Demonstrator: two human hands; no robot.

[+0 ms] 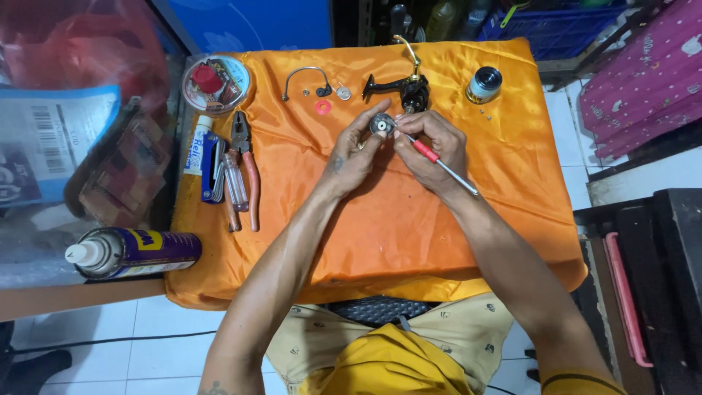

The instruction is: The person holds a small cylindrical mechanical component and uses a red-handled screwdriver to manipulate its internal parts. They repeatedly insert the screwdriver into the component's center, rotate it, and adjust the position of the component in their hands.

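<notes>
My left hand (356, 151) pinches a small round grey metal part (381, 125) over the orange cloth (380, 219). My right hand (429, 146) grips a red-handled screwdriver (439, 162), its tip at the round part and its shaft sticking out toward the lower right. Just beyond the hands lies a black fishing reel body (404, 86) with a gold handle.
A wire bail arm (305, 77), a pink washer (323, 107) and a small disc (343, 93) lie at the back left. Pliers (246, 164), small tools and a tube (197, 144) sit at the left. A round parts tin (216, 83), a spool (483, 83) and a spray can (131, 251) lie around.
</notes>
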